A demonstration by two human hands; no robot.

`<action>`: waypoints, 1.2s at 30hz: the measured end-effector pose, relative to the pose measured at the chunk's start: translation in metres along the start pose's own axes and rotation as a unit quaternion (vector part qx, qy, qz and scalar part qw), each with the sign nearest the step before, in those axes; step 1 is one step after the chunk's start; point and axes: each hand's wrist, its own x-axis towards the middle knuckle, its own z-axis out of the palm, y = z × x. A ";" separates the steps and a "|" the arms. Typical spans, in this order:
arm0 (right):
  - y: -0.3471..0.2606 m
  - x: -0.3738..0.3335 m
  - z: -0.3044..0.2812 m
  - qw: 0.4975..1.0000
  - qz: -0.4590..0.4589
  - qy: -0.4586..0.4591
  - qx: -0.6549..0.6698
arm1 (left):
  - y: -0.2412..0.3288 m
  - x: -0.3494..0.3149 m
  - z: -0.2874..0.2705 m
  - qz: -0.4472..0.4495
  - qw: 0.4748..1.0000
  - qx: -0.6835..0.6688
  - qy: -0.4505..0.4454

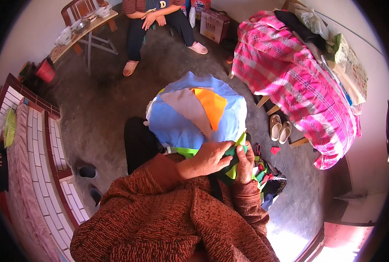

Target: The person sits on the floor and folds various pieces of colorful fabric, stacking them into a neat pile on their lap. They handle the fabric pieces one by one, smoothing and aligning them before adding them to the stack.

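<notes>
1. A bundle of green cloth (233, 159) is clasped between both hands, low and just right of centre, at the near edge of a round blue patchwork (190, 124).
2. The left hand (208, 158) is laid over the bundle from the left, its fingers curled down onto the green cloth; its grip is closed on the cloth.
3. The right hand (246, 165) is set upright against the bundle's right side, fingers wrapped round it, so this grip too is clenched on the cloth.
4. The bundle lies between the two hands, touching both; neither hand is clearly nearer. Its long axis seems to run from near-left to far-right, up toward a lime-green strip (241, 140) that sticks out at the far end.
5. The patchwork is spread far of the hands, with an orange piece (212, 105) and a grey piece (186, 107) lying on it.
6. A heap of scraps (269, 177) is seen just right of the right hand, on the floor (102, 100).
7. A seated person (155, 19) is seen far off, a bed (299, 83) with a pink plaid cover to the right.
</notes>
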 end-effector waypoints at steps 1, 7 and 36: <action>0.001 0.000 -0.002 1.000 0.009 0.009 0.007 | 0.003 0.000 0.000 0.002 0.999 0.030 -0.010; 0.012 0.009 -0.022 0.996 0.049 0.046 0.059 | 0.002 0.001 0.000 0.019 0.998 0.051 0.019; 0.024 0.016 -0.065 0.987 0.084 0.048 0.130 | -0.144 0.124 -0.118 -0.382 0.891 -0.160 0.189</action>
